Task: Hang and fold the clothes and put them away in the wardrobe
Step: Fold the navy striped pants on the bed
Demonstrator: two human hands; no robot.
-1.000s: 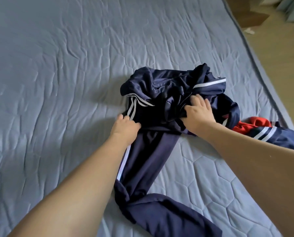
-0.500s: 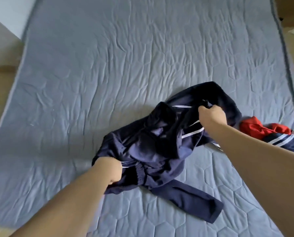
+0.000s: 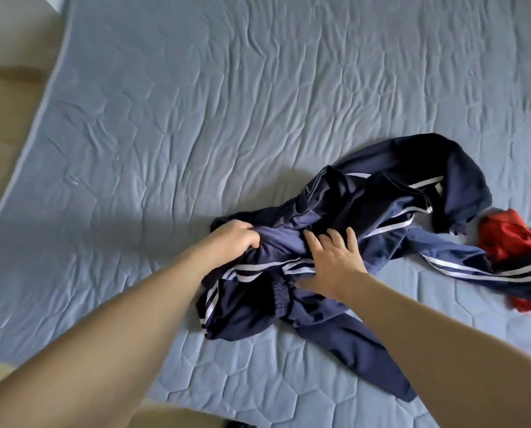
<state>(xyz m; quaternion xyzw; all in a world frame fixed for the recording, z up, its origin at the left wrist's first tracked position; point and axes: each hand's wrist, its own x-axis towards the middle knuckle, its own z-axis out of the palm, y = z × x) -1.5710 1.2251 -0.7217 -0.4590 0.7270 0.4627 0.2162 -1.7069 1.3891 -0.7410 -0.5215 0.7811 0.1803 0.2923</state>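
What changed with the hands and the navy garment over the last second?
The right hand let go of the bunched fabric it gripped half a second ago, came nearer the left hand and now lies with spread fingers on the navy striped garment. The left hand keeps its grip on the garment's edge. The garment is still crumpled on the blue mattress, and the red garment stays beside it.

Red garment [image 3: 514, 239] and striped navy sleeve [image 3: 505, 271] cut off at right edge.
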